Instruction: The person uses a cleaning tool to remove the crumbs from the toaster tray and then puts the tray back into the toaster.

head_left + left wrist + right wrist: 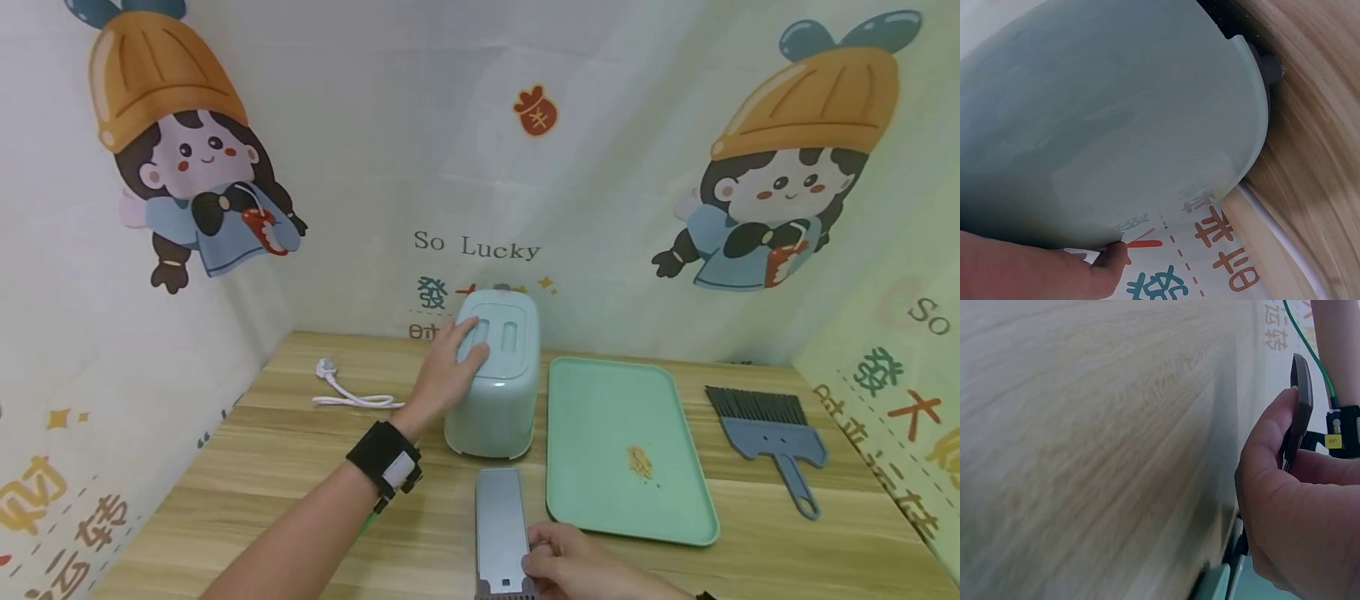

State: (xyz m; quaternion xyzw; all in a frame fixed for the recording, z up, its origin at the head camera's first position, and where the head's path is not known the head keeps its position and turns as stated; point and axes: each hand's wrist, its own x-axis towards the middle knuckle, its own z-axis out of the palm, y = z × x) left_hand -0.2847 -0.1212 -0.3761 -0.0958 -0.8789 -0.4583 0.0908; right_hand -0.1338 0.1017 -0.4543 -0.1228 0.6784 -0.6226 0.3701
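Note:
My left hand (pixel 444 373) rests on the upper left edge of a mint-green two-slot toaster (pixel 493 417), with fingertips near the slots on top. In the left wrist view the toaster's side (pixel 1122 125) fills much of the frame, and part of the hand touches its edge. Nearer to me, my right hand (pixel 568 560) pinches the right edge of a flat metal crumb tray (pixel 498 517) between thumb and fingers. The right wrist view shows the crumb tray (pixel 1300 406) edge-on in that grip, above the table.
To the right lies a green serving tray (pixel 600 400) bearing a small pile of crumbs (pixel 640 461). Beyond it is a blue brush (pixel 776 437) with dark bristles. A white power cord (pixel 360 401) with its plug lies left of the toaster. A printed cloth (pixel 360 167) hangs behind the table.

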